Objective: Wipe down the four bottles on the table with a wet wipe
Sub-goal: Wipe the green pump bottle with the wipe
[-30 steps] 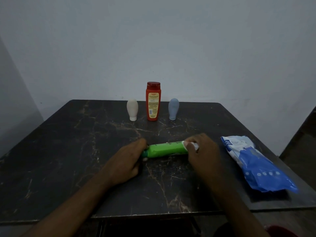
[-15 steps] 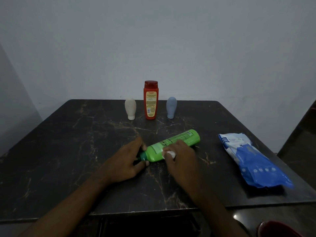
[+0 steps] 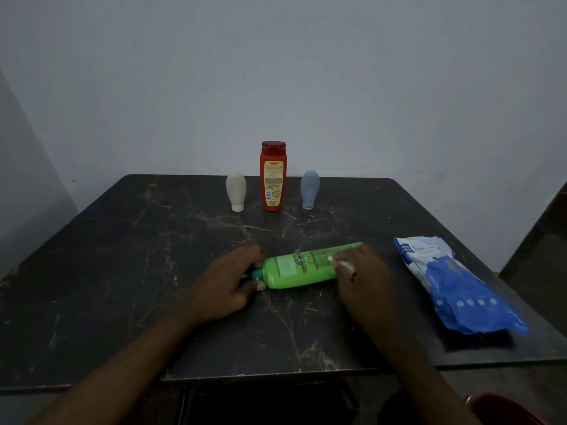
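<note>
Up front on the dark table [image 3: 122, 271], green bottle [image 3: 303, 269] is lying on its side, left hand [image 3: 228, 285] pinching the cap end, right hand [image 3: 362, 277] gripping a bunched wet wipe [image 3: 345, 265] against its other end.

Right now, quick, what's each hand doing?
Left hand: grips the cap end of the lying green bottle.
Right hand: holds a white wet wipe against the bottle's body.

A dark veined table [image 3: 122, 271] stands before a plain grey wall [image 3: 276, 72], dimly lit.
</note>
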